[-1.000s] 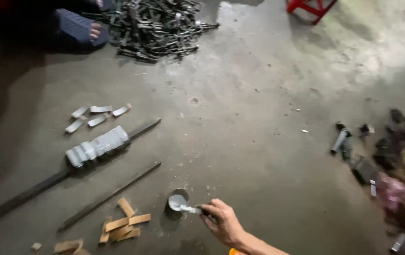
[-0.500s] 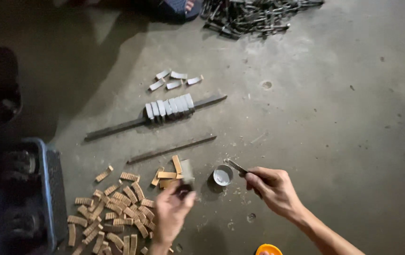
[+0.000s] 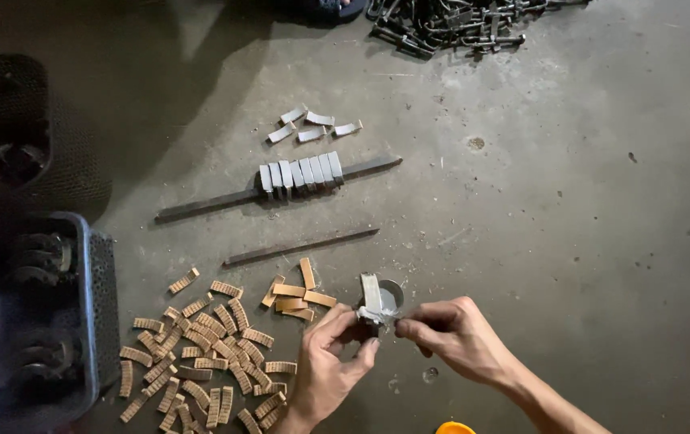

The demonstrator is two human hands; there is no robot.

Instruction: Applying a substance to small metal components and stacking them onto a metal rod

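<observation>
While the left hand [image 3: 330, 362] pinches a curved grey pad [image 3: 371, 296] upright by its lower end, the right hand [image 3: 451, 331] is closed on a thin tool, tip at the pad's base, prob. to coat it. Pad sits at 6 o'clock in frame, right over a small round tin [image 3: 391, 296] w/ pale stuff inside, so drips land there. Tan ribbed pads [image 3: 208, 354], arc-shaped, lie heaped at 8 o'clock of the hands; a neater few [image 3: 297, 293] at 10 o'clock. Grey coated ones [image 3: 301, 173] stand in a row on a flat metal bar [image 3: 200, 206] at 12 o'clock, likely drying; a thinner bar [image 3: 301, 247] lies nearer. Floor [image 3: 562, 201] is rough, stained concrete. Dark mesh crate [image 3: 88, 313] at 9 o'clock.
</observation>
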